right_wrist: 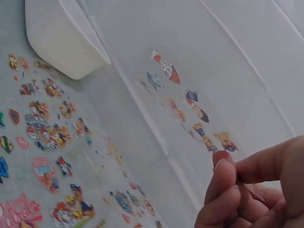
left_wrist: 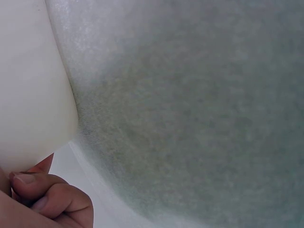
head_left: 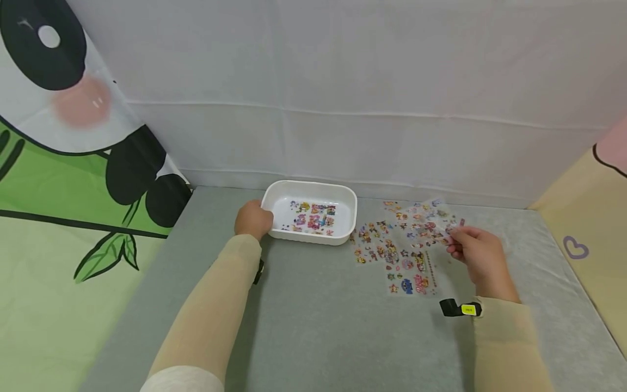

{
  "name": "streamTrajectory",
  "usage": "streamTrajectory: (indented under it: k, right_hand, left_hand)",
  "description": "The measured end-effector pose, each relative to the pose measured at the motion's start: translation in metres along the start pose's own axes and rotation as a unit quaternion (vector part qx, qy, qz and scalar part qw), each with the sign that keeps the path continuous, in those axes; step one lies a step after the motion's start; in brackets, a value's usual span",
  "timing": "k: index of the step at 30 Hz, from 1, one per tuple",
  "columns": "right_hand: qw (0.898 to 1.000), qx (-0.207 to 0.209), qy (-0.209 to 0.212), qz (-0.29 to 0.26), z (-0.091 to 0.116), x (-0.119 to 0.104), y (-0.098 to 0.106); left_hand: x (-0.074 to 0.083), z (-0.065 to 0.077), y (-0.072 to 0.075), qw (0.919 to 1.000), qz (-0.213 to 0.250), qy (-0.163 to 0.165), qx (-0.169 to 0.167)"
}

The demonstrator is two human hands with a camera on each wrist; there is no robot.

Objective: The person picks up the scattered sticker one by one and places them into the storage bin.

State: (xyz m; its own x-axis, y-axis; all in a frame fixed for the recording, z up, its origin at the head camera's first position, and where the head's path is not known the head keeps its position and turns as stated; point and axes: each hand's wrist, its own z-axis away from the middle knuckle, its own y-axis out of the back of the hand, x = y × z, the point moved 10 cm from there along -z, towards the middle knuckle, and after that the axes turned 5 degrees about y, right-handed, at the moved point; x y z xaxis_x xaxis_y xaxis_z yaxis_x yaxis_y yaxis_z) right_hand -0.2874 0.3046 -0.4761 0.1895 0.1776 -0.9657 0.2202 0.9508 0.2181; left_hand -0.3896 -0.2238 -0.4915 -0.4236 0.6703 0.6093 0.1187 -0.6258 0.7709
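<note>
My left hand point(head_left: 253, 219) grips the left end of a white plastic tray point(head_left: 313, 238), its thumb and curled fingers at the rim. Inside the tray lie clear stickers point(head_left: 313, 220) with small cartoon figures. On the other side, my right hand point(head_left: 480, 258) pinches the edge of a transparent sticker sheet point(right_wrist: 175, 109) between thumb and forefinger. The right wrist view shows that sheet raised and tilted, with cartoon pups printed on it. Beneath and beside it, further sticker sheets point(head_left: 410, 275) are spread over the table, some overlapping.
A grey cloth covers the table point(head_left: 333, 321). White fabric point(head_left: 343, 147) rises along its back edge, just behind the tray. Printed cartoon panels stand at the left point(head_left: 122, 261) and right point(head_left: 578, 218).
</note>
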Motion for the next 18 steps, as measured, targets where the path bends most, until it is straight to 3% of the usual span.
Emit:
streamTrajectory:
  k: [9,18]
  right_hand:
    - [1.0,-0.004,0.013,-0.01,-0.002,0.002,-0.017]
    - [0.999,-0.009,0.03,-0.045,-0.001,-0.007,-0.047]
  left_hand:
    - [0.0,0.001,-0.001,1.0,0.001,0.01,-0.002]
    - [0.0,0.002,0.0,0.9999,-0.006,0.016,-0.004]
